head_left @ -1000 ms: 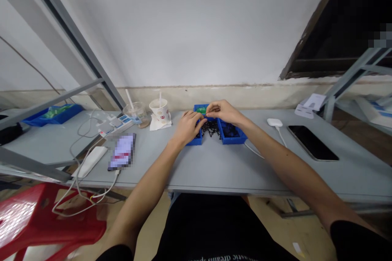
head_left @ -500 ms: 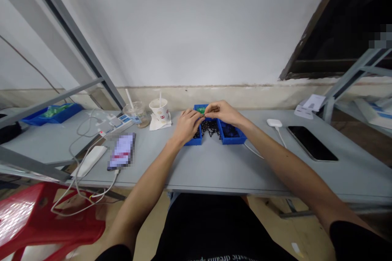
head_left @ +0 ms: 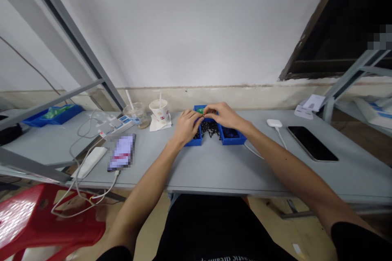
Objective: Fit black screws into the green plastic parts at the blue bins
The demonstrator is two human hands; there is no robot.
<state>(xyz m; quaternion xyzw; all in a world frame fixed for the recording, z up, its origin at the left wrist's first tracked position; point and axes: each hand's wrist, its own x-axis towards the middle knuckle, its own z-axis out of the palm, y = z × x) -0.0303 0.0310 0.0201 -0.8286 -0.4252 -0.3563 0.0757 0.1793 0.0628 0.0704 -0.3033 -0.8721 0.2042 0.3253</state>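
Observation:
My left hand [head_left: 186,125] is closed in a pinch above the left blue bin [head_left: 193,142]. Its fingertips meet those of my right hand [head_left: 223,115], also pinched, over a pile of small black parts [head_left: 211,129] on the table. Whatever sits between the fingertips is too small to make out. The right blue bin [head_left: 234,140] holds dark pieces, below my right wrist. Behind the hands, a back blue bin [head_left: 200,106] contains green material, partly hidden by my fingers.
Left of the bins stand a paper cup [head_left: 160,112] and a plastic cup [head_left: 136,115] with straws. A phone [head_left: 121,151], cables and a power strip [head_left: 122,122] lie farther left. At right are a white case [head_left: 274,123] and a dark phone [head_left: 312,143].
My right hand has shifted very slightly at the fingertips and wrist. Both hands stay together above the bins, and the objects around them have not moved.

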